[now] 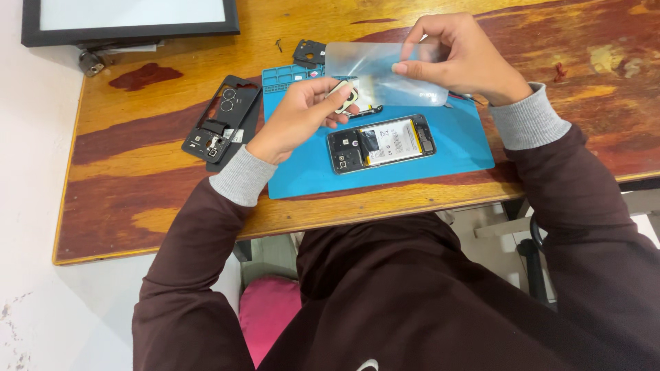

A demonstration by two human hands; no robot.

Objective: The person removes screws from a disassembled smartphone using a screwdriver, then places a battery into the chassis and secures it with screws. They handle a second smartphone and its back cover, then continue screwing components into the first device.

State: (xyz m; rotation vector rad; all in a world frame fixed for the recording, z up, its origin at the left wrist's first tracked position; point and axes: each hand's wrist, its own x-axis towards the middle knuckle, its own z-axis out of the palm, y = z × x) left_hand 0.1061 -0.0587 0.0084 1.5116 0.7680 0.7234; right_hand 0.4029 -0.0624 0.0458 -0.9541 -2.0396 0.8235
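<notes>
A thin, translucent plastic back cover with rounded corners (pixel 385 72) is held up above the blue silicone work mat (pixel 454 148), gripped by both hands at once. It looks milky-clear and slightly glossy — the mat and the wood show faintly through it — and near its lower left corner sits a pale, squarish camera surround with rounded edges (pixel 344 94). The left hand (pixel 295 117) is closed on that corner, thumb on top by the camera surround and fingers curled underneath; the right hand (pixel 460 58) pinches the cover's upper right edge between thumb and forefinger, the other fingers bent behind the sheet. Just beneath the cover, flat on the mat, lies an opened smartphone body (pixel 381 143) with its white-labelled battery in a yellow border and dark circuit sections at either end exposed. To the left, partly off the mat on the varnished wooden table (pixel 137 172), rests a black plastic inner frame with two round camera cut-outs (pixel 223 124). A smaller black plastic part (pixel 309 52) lies beyond the mat's top edge, and a black-framed white board (pixel 130 19) sits at the table's far left corner. Both forearms wear dark maroon sleeves with grey ribbed cuffs (pixel 240 175).
</notes>
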